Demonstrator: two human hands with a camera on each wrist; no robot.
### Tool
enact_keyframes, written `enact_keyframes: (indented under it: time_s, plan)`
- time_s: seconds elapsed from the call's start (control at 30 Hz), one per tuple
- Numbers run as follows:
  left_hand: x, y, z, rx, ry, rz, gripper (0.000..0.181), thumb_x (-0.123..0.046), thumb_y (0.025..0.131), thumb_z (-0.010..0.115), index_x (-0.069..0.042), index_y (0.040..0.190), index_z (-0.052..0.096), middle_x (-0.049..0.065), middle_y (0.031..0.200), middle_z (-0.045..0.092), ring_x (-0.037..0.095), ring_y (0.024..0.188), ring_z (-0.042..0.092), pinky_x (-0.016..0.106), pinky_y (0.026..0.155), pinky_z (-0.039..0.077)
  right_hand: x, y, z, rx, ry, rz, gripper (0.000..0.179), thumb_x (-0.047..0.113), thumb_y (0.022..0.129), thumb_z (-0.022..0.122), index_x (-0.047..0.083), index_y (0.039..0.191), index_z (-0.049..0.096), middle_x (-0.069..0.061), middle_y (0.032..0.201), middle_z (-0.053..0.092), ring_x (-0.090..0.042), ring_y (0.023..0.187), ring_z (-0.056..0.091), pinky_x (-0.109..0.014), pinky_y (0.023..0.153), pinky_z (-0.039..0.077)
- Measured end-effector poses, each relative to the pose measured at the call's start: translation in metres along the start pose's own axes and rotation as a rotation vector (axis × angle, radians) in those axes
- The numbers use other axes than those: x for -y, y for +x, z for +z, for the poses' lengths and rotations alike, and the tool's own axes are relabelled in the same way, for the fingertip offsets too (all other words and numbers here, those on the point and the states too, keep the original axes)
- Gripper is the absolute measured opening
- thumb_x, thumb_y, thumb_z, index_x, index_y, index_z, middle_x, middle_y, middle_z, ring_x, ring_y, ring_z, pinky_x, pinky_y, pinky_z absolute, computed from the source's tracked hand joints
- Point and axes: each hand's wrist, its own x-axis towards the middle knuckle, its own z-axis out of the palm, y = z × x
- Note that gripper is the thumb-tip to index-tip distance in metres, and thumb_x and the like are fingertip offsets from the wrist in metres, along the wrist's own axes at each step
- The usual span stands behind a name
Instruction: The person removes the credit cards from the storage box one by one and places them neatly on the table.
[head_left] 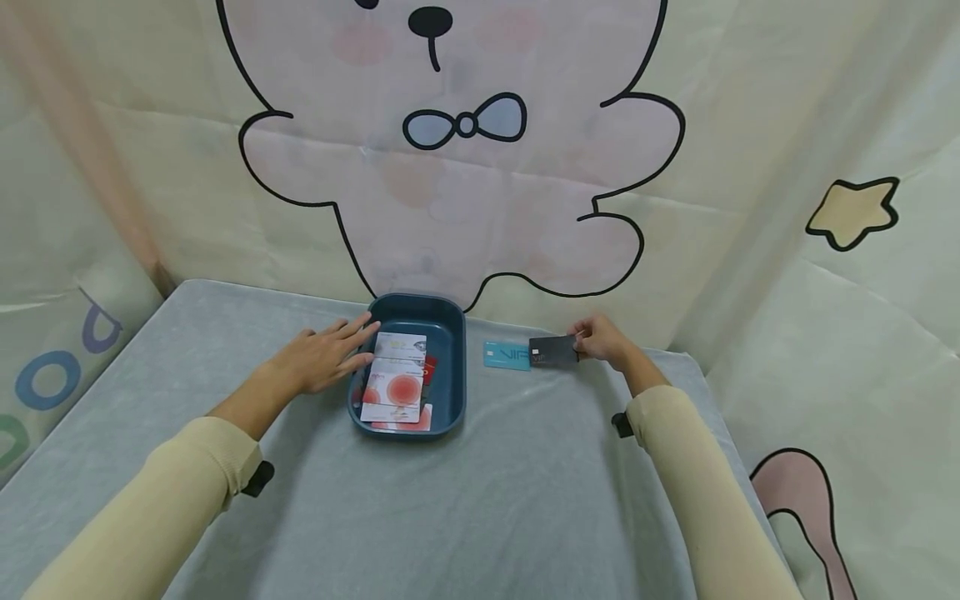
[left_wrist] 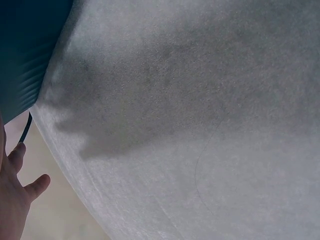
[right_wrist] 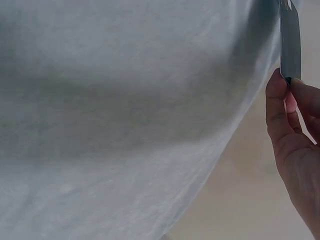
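Over grey cloth [head_left: 480,517], right hand [head_left: 602,340] pinches black card [head_left: 553,353]; spread left hand [head_left: 324,357] perhaps touches tray [head_left: 449,375].

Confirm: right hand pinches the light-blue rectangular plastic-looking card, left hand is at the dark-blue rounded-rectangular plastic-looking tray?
Wrong card: the right hand pinches the dark-grey rectangular plastic-looking card, per the head view. The left hand is at the tray, yes.

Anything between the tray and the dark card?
In the head view, the light blue card lies between the dark card and the blue tray, with bare cloth on its tray side.
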Motion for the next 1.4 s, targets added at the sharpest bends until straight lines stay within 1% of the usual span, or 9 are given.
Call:
enact_keyframes:
  time_s: [0.17, 0.33, 0.5, 0.6, 0.73, 1.0, 1.17, 1.3, 1.4]
  plan:
    - [0.001, 0.001, 0.0, -0.004, 0.0, 0.0, 0.065, -0.044, 0.105, 0.044, -0.012, 0.159, 0.025, 0.017, 0.164, 0.02, 0.049, 0.143, 0.029, 0.072, 0.106, 0.028, -0.013, 0.002, 0.004, -0.031, 0.021, 0.044, 0.03, -0.014, 0.092, 0.05, -0.018, 0.121, 0.055, -0.024, 0.106, 0.058, -0.022, 0.086, 0.059, -0.03, 0.072, 0.058]
    - [0.001, 0.001, 0.001, -0.004, 0.0, -0.006, 0.065, -0.044, 0.105, 0.045, -0.012, 0.159, 0.025, 0.017, 0.164, 0.02, 0.049, 0.143, 0.028, 0.072, 0.106, 0.027, -0.025, 0.009, 0.012, -0.1, 0.023, 0.087, 0.029, -0.014, 0.088, 0.054, -0.015, 0.116, 0.058, -0.018, 0.098, 0.058, -0.017, 0.075, 0.06, -0.028, 0.066, 0.058]
    - [0.0, 0.001, 0.001, 0.005, 0.0, -0.009, 0.066, -0.045, 0.105, 0.044, -0.013, 0.159, 0.025, 0.016, 0.164, 0.02, 0.048, 0.143, 0.028, 0.072, 0.106, 0.027, -0.035, 0.012, 0.017, -0.193, -0.073, 0.068, 0.027, -0.014, 0.081, 0.058, -0.012, 0.107, 0.061, -0.018, 0.091, 0.062, -0.019, 0.07, 0.061, -0.025, 0.059, 0.054]
    - [0.0, 0.001, 0.001, 0.006, 0.003, -0.011, 0.065, -0.044, 0.105, 0.044, -0.013, 0.159, 0.025, 0.016, 0.164, 0.02, 0.048, 0.143, 0.028, 0.072, 0.106, 0.027, -0.036, 0.011, 0.019, -0.241, -0.153, 0.05, 0.028, -0.012, 0.077, 0.057, -0.01, 0.104, 0.063, -0.017, 0.09, 0.065, -0.023, 0.075, 0.061, -0.024, 0.06, 0.05]
    - [-0.001, 0.001, 0.001, 0.004, 0.005, -0.011, 0.065, -0.044, 0.105, 0.043, -0.013, 0.159, 0.025, 0.016, 0.164, 0.019, 0.048, 0.143, 0.028, 0.072, 0.106, 0.028, -0.031, 0.008, 0.022, -0.275, -0.2, 0.046, 0.03, -0.01, 0.076, 0.052, -0.009, 0.104, 0.063, -0.017, 0.09, 0.064, -0.029, 0.083, 0.058, -0.028, 0.064, 0.046]
    - [-0.002, 0.001, 0.0, -0.004, 0.001, -0.006, 0.065, -0.044, 0.105, 0.044, -0.012, 0.158, 0.026, 0.017, 0.163, 0.02, 0.049, 0.143, 0.028, 0.071, 0.106, 0.028, -0.025, 0.004, 0.022, -0.276, -0.229, 0.03, 0.029, -0.009, 0.076, 0.051, -0.01, 0.103, 0.064, -0.018, 0.09, 0.064, -0.03, 0.084, 0.057, -0.03, 0.067, 0.046]
    - [-0.001, 0.001, 0.001, -0.001, 0.004, -0.009, 0.065, -0.045, 0.105, 0.043, -0.012, 0.159, 0.025, 0.017, 0.164, 0.019, 0.048, 0.143, 0.028, 0.071, 0.106, 0.028, -0.024, 0.003, 0.021, -0.246, -0.269, 0.028, 0.029, -0.009, 0.076, 0.053, -0.01, 0.103, 0.064, -0.019, 0.09, 0.064, -0.031, 0.084, 0.058, -0.034, 0.07, 0.048]
    - [-0.001, 0.001, 0.001, 0.001, 0.003, -0.01, 0.065, -0.044, 0.105, 0.044, -0.012, 0.159, 0.025, 0.017, 0.164, 0.019, 0.048, 0.143, 0.028, 0.072, 0.106, 0.028, -0.018, 0.005, 0.019, -0.212, -0.32, 0.046, 0.03, -0.006, 0.082, 0.055, -0.01, 0.111, 0.061, -0.025, 0.106, 0.062, -0.034, 0.091, 0.056, -0.04, 0.077, 0.049]
    - [0.0, 0.001, 0.001, 0.001, 0.005, -0.01, 0.065, -0.044, 0.105, 0.044, -0.012, 0.159, 0.025, 0.017, 0.164, 0.02, 0.048, 0.143, 0.028, 0.071, 0.106, 0.028, -0.002, 0.006, 0.017, -0.207, -0.358, 0.047, 0.032, 0.0, 0.089, 0.057, -0.01, 0.119, 0.058, -0.028, 0.119, 0.059, -0.037, 0.099, 0.055, -0.045, 0.084, 0.049]
